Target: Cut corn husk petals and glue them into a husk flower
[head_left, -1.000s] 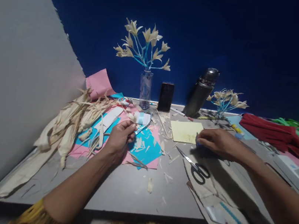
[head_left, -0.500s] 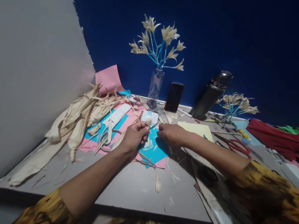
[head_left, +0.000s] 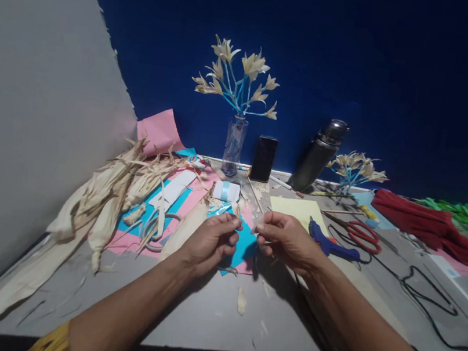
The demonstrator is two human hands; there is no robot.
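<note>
My left hand (head_left: pixel 212 241) is closed in a pinch, and a small pale husk bud (head_left: pixel 236 209) shows just above its fingertips. My right hand (head_left: pixel 286 239) faces it a short gap away, thumb and fingers pinched on a small whitish bit at their tips, too small to name. Beneath both hands lie blue paper (head_left: pixel 245 246) and pink paper (head_left: pixel 249 267). Just behind the hands is a white card wound with light-blue ribbon (head_left: pixel 226 191). Dried corn husks (head_left: pixel 113 204) are heaped to the left.
A glass vase (head_left: pixel 233 146) of husk flowers stands by the wall, beside a phone (head_left: pixel 263 159) and a leaning flask (head_left: pixel 316 155). Right of my right hand lie a blue glue gun (head_left: pixel 329 244), red-handled scissors (head_left: pixel 361 235), a black cable (head_left: pixel 414 293) and dark red cloth (head_left: pixel 428 228).
My right hand has come up off the blue paper with its fingers pinched. My left hand has lowered slightly. The glue gun, hidden before behind the right arm, now shows.
</note>
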